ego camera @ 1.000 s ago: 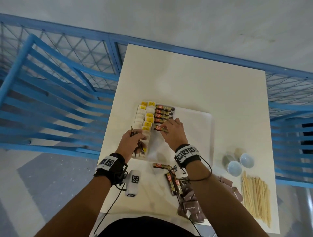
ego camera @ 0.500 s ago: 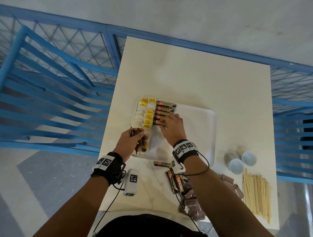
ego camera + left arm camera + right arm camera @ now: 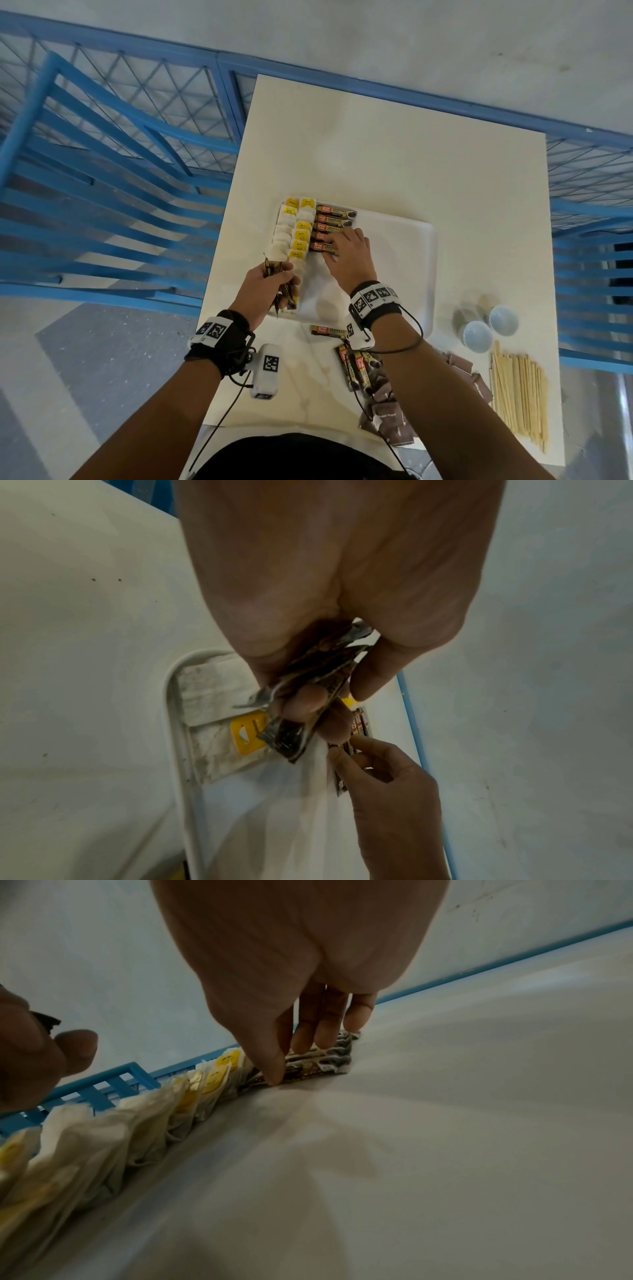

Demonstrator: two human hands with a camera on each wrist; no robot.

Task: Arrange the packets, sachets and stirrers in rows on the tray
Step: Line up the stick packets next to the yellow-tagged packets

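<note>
A white tray (image 3: 407,240) lies mid-table. Its left end holds two columns of tea bags (image 3: 291,233) with yellow tags, then a row of coffee sachets (image 3: 334,219). My right hand (image 3: 339,245) lies on the nearest sachet of that row (image 3: 308,1070), with straight fingers on top and the thumb at its near edge. My left hand (image 3: 277,274) grips a bundle of coffee sachets (image 3: 294,737) just above the tray's near-left corner. More coffee sachets (image 3: 329,330), brown sugar packets (image 3: 387,411) and wooden stirrers (image 3: 517,394) lie on the table near me.
Two small white bowls (image 3: 478,335) stand right of the tray, beyond the stirrers. The right part of the tray is bare. A blue railing (image 3: 376,92) runs along the table's far edge, and blue slatted furniture (image 3: 102,205) stands to the left.
My right hand has set its coffee sachet down against the row and slid slightly farther up the tray. The left hand keeps its bundle in about the same place.
</note>
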